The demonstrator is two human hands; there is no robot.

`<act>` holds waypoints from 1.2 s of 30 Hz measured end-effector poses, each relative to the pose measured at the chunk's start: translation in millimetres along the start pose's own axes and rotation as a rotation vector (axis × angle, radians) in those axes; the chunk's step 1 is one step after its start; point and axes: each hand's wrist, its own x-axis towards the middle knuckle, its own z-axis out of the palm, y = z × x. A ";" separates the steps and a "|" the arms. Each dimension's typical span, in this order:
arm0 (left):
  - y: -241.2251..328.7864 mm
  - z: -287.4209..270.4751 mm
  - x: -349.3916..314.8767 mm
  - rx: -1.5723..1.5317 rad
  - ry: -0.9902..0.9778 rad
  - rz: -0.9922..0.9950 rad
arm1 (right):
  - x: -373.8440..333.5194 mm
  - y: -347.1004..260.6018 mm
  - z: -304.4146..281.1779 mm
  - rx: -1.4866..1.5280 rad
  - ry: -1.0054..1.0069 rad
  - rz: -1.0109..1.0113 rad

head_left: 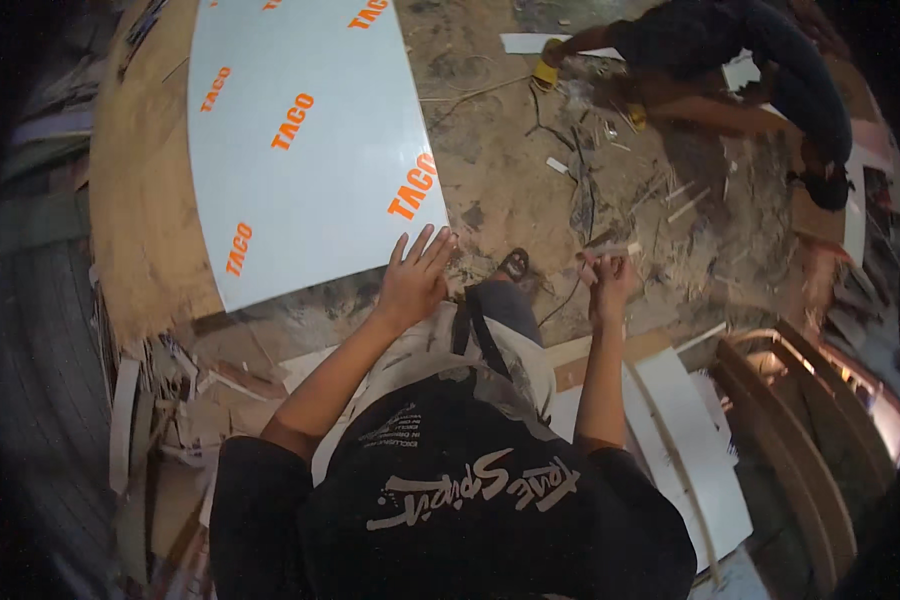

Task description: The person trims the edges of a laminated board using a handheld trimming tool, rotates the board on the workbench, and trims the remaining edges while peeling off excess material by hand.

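Note:
My left hand (pixel 417 275) lies with its fingers stretched out on the near right corner of a large white sheet (pixel 320 200) with orange print. That sheet rests on a brown wooden board (pixel 145 230), which shows along its left side. Off to the right, clear of the sheet, my right hand (pixel 611 288) is closed around a short piece of wood (pixel 625 249). Its fingertips press on the near side of the piece, and part of the piece is hidden by them.
Ahead on the right, a person (pixel 690 50) in dark clothes and yellow gloves (pixel 546 66) bends low over the dusty floor (pixel 490 130). Wood scraps and a dark cable (pixel 582 190) lie about. White panels (pixel 685 430) and curved wooden frames (pixel 785 440) stand near my right side; offcuts (pixel 185 410) pile up on the left.

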 end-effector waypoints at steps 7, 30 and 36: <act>49.1 20.5 -9.3 0.024 0.146 -0.268 | 47.3 -65.5 29.0 0.193 -0.468 -0.083; -51.7 -3.8 194.4 0.137 0.276 -0.532 | 89.0 -55.3 40.0 -0.475 -0.393 -0.120; -89.4 -22.9 238.9 0.128 0.269 -0.551 | 126.2 -78.4 31.7 -0.013 -0.260 0.231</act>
